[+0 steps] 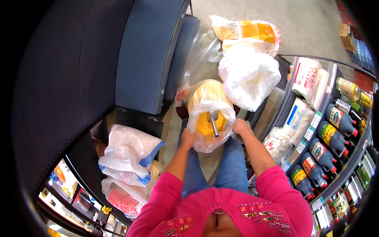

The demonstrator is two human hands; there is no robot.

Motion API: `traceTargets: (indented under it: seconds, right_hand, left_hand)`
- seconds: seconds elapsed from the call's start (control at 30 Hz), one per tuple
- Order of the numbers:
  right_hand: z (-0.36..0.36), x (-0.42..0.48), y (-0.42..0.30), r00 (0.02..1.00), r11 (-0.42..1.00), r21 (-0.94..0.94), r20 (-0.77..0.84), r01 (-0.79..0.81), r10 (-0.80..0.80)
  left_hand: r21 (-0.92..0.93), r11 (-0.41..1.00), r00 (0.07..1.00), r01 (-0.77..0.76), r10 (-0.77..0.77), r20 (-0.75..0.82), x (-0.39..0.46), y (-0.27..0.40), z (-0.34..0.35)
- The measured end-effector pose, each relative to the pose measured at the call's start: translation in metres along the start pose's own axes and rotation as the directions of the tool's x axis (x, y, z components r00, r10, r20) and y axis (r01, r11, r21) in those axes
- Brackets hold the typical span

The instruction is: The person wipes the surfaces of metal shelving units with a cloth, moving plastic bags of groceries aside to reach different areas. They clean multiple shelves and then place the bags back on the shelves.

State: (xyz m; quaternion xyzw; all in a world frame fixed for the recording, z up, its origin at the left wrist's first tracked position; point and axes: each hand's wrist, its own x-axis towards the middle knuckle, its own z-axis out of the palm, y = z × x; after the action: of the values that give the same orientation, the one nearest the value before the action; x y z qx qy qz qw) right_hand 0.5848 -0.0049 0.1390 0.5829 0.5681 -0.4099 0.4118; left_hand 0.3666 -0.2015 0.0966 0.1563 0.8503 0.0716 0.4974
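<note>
A clear plastic bag of yellow, powdery or fine-grained food (201,126) stands between my knees, its mouth spread wide. My left hand (187,138) grips the left edge of the bag's rim, and my right hand (240,126) grips the right edge. Inside the bag, a metal scoop (214,124) rests on the yellow contents with its handle pointing towards me. Just beyond it, touching its far right side, is an open white plastic bag (251,80). Farther off lies a printed bag with an orange panel (257,31).
Woven sacks (127,151) and a bag with red contents (123,197) sit at my left, below a dark cabinet panel (145,53). On the right, shelves hold packets (306,77) and dark sauce jugs with red caps (334,134). Cartons (347,37) stand at the far right.
</note>
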Motion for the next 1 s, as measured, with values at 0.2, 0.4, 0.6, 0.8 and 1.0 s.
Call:
traceTargets:
  seconds: [0.2, 0.4, 0.6, 0.8, 1.0]
  right_hand:
    - [0.008, 0.011, -0.005, 0.985, 0.999, 0.02, 0.168, 0.026, -0.029]
    - [0.007, 0.005, -0.008, 0.994, 0.999, -0.036, 0.106, 0.036, -0.032]
    - [0.019, -0.002, 0.024, 0.987, 0.955, 0.264, -0.122, 0.132, -0.103]
    - [-0.015, -0.051, 0.035, 0.954, 0.861, 0.412, -0.168, 0.298, -0.25]
    - [-0.064, -0.182, 0.015, 0.974, 0.768, 0.61, -0.025, 0.194, -0.226]
  left_hand:
    - [0.026, 1.0, 1.0, 0.008, -0.007, -0.02, -0.019, 0.023, -0.013]
    - [-0.033, 0.999, 1.0, 0.009, -0.009, -0.004, -0.024, 0.028, -0.014]
    - [-0.212, 0.974, 0.993, -0.084, 0.066, -0.093, -0.023, 0.036, -0.027]
    - [-0.164, 0.982, 0.995, -0.094, 0.098, 0.019, -0.059, 0.072, -0.076]
    - [-0.214, 0.969, 0.988, -0.123, 0.141, 0.067, -0.152, 0.099, -0.165]
